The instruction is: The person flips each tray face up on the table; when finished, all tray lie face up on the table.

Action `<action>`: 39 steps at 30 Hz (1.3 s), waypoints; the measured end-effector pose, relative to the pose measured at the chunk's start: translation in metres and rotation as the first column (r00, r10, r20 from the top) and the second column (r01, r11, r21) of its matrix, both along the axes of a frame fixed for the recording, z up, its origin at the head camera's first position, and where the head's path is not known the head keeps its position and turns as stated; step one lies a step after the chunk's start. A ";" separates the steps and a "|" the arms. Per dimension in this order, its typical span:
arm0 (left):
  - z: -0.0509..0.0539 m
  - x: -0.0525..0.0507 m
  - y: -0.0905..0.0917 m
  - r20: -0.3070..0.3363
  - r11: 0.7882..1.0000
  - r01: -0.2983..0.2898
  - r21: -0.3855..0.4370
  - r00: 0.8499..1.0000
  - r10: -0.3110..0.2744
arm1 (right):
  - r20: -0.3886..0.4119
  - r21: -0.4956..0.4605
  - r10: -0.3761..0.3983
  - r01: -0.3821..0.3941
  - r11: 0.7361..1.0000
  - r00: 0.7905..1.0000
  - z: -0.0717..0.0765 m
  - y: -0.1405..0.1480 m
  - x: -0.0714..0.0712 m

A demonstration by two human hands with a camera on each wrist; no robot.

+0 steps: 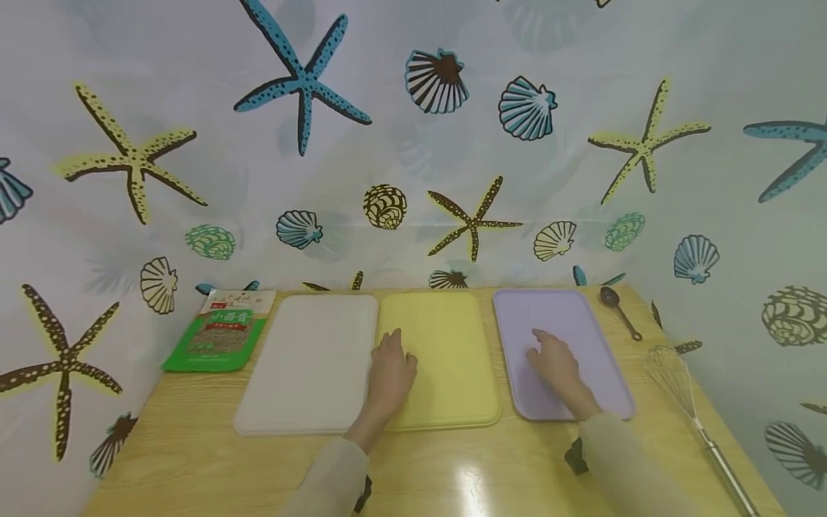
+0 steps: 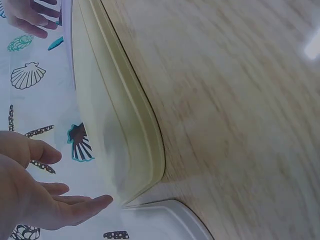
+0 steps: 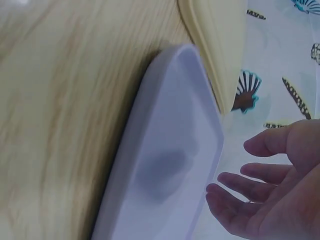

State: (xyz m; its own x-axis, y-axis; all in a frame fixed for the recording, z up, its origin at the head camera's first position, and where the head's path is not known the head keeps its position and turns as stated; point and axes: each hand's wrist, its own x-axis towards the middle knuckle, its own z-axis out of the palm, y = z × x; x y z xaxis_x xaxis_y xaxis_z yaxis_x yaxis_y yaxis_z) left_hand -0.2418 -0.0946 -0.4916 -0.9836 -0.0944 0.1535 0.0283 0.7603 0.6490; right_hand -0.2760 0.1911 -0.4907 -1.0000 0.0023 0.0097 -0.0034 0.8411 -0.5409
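Three shallow trays lie side by side on the wooden table: a white tray (image 1: 310, 359), a yellow tray (image 1: 446, 345) and a purple tray (image 1: 517, 309). My left hand (image 1: 392, 373) hovers over the border between the white and yellow trays and holds nothing; the left wrist view shows its fingers loosely extended. Above the purple tray is my right hand (image 1: 557, 362), also holding nothing, its fingers slightly bent and apart. In the right wrist view a soft shadow falls on the purple tray (image 3: 165, 125) beneath the right hand (image 3: 270, 185).
A green seasoning packet (image 1: 220, 334) with a clear window lies at the far left. Right of the purple tray are a dark spoon (image 1: 620, 312) and a wire whisk (image 1: 701, 427). A cloth (image 1: 388, 158) printed with starfish and shells hangs behind the table (image 1: 439, 474).
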 end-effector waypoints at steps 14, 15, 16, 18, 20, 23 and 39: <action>-0.015 0.000 -0.015 0.074 1.000 0.008 0.012 0.997 -0.008 | -0.040 0.000 0.116 -0.116 0.993 0.992 -0.002 -0.057 -0.001; -0.016 0.001 -0.016 0.077 1.000 0.009 0.017 0.997 -0.010 | -0.051 -0.004 0.118 -0.119 0.993 0.992 -0.003 -0.060 0.000; -0.017 0.001 -0.016 0.082 1.000 0.010 0.020 0.997 -0.012 | -0.058 -0.003 0.124 -0.124 0.992 0.991 -0.004 -0.062 0.000; -0.017 0.001 -0.017 0.092 1.000 0.008 0.029 0.996 -0.010 | -0.059 -0.013 0.130 -0.131 0.991 0.990 -0.007 -0.065 0.000; -0.017 0.002 -0.018 0.095 0.999 0.005 0.035 0.995 -0.008 | -0.064 -0.006 0.136 -0.137 0.991 0.989 -0.009 -0.069 0.000; -0.016 0.003 -0.019 0.110 0.999 0.005 0.038 0.994 -0.009 | -0.041 -0.003 0.148 -0.148 0.989 0.988 -0.010 -0.073 0.001; -0.007 0.007 -0.022 0.147 0.999 0.030 -0.030 0.989 -0.026 | -0.055 -0.012 0.180 -0.181 0.983 0.982 -0.024 -0.083 0.009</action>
State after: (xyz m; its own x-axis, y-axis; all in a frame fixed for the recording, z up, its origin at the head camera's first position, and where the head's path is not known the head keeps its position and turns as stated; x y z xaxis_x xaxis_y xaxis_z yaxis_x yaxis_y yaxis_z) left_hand -0.2352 -0.1167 -0.4984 -0.9979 -0.0639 0.0104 -0.0435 0.7812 0.6228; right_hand -0.2669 0.1082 -0.5149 -0.9819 -0.1780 0.0649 -0.1840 0.8148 -0.5498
